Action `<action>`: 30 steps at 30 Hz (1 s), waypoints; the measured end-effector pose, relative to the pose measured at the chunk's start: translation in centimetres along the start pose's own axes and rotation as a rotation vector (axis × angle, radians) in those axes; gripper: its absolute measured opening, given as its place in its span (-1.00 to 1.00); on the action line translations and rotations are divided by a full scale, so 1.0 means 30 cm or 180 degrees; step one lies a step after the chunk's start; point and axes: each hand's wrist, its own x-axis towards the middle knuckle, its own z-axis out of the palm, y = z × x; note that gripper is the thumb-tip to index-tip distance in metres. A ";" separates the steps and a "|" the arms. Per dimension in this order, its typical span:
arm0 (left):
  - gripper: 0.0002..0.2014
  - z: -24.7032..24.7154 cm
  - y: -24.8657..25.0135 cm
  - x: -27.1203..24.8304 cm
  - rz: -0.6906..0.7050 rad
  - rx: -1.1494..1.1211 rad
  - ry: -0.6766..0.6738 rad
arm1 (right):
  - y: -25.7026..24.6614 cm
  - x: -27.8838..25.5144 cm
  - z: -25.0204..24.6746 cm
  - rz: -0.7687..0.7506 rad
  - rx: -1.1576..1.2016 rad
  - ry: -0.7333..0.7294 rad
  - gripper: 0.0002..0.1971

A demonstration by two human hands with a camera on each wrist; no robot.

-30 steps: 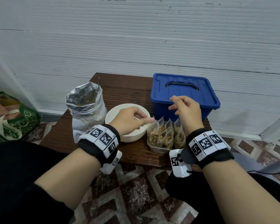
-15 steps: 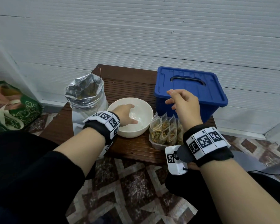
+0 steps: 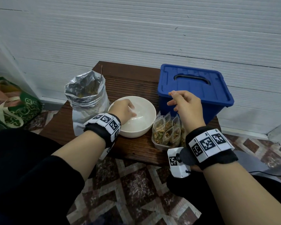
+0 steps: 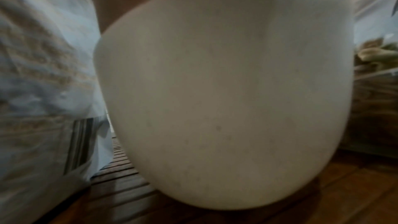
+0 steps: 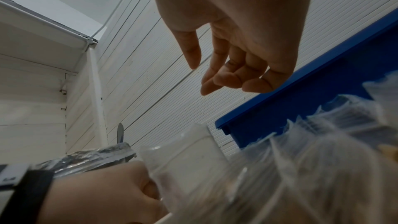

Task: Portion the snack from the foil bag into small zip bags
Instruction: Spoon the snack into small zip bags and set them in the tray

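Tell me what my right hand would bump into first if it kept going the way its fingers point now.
Probably the blue box. Your right hand hovers, loosely curled and holding nothing, above the filled zip bags, its fingers pointing forward and leftward over the box's near edge. Depth is unclear; it might pass just above the lid.

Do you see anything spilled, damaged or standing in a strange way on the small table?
Nothing stands out. The open silver foil bag stands upright, the white bowl sits level, and the filled small zip bags stand packed in their clear tray. No spilled snack shows on the dark wooden table.
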 end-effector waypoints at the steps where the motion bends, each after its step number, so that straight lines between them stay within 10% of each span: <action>1: -0.80 -0.006 0.003 0.001 -0.0050 0.0031 -0.0022 | 0.000 -0.001 0.001 -0.0009 -0.0008 -0.0010 -0.80; 13: -0.91 -0.065 0.061 -0.015 0.0547 -0.0722 0.0450 | 0.019 0.006 0.006 -0.0218 -0.0380 -0.0157 -0.91; 30: -0.67 -0.131 0.194 -0.097 0.1066 -0.2221 -0.0135 | 0.008 0.023 -0.020 -0.0414 -0.0390 -0.0584 -0.88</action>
